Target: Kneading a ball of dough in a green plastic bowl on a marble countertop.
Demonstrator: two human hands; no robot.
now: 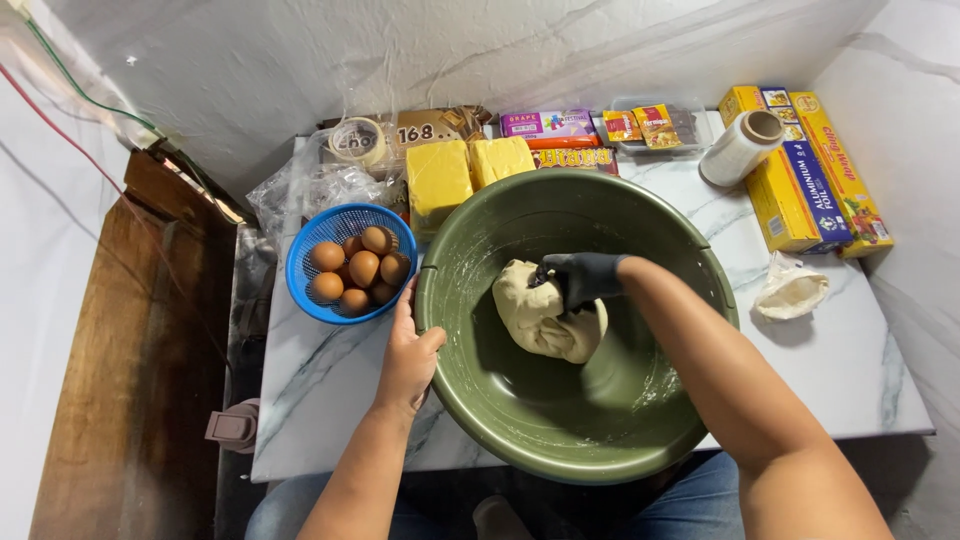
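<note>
Green bowl (690, 260) on marble surface (330, 380); left hand (408, 360) grips rim, fingers clenched; gloved right hand (580, 278) presses dough (535, 325), fingers grasping it; egg basket (305, 290) beside.

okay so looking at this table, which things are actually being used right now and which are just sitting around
In use: dough, green bowl, gloved right hand pressing the dough, left hand on the bowl's rim.

Lying about: blue basket of eggs, butter blocks, foil boxes, cling-film roll, crumpled bag.
</note>
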